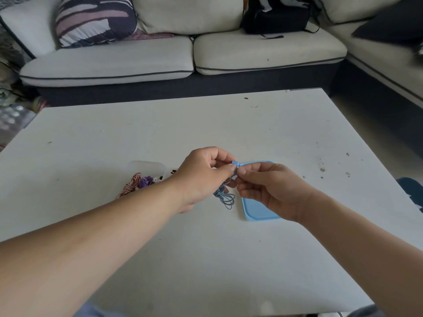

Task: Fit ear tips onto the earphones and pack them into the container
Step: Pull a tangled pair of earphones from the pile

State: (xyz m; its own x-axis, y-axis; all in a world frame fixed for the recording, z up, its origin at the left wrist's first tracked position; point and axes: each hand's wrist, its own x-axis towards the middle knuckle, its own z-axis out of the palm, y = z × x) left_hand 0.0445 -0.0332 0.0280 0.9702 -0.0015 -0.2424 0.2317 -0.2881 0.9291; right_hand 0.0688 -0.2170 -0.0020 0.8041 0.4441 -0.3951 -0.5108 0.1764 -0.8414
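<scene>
1. Step in hand: fitting an ear tip, as judged from the grip. Both hands meet at centre frame, raised above the tabletop point(206, 124).
2. Left hand point(201, 179): fingers curled, thumb and forefinger pinching the upper end of the blue earphones point(229, 199).
3. Right hand point(272, 191): thumb and forefinger pinching the same end from the other side, the remaining fingers loosely curled beneath.
4. A small blue piece point(235, 163) shows between the fingertips. It is too small to tell whether it is the bud or the tip.
5. The thin, glossy cable hangs below the hands in loose loops, just left of the blue shallow tray point(256, 212).
6. The tray is smooth plastic with rounded corners and lies flat, partly hidden under the right hand.
7. A clear plastic box point(148, 167), also round-cornered, sits left of centre. At its near edge lie red-and-white striped earphones point(131, 185) and purple earphones point(146, 180), bundled.
8. Next move, as a judgement: press the soft tip squarely onto the bud's nozzle with a slight twist, while the other hand holds the bud steady.
9. After that, coil the slack cable tighter before packing. Loose loops may snag.
</scene>
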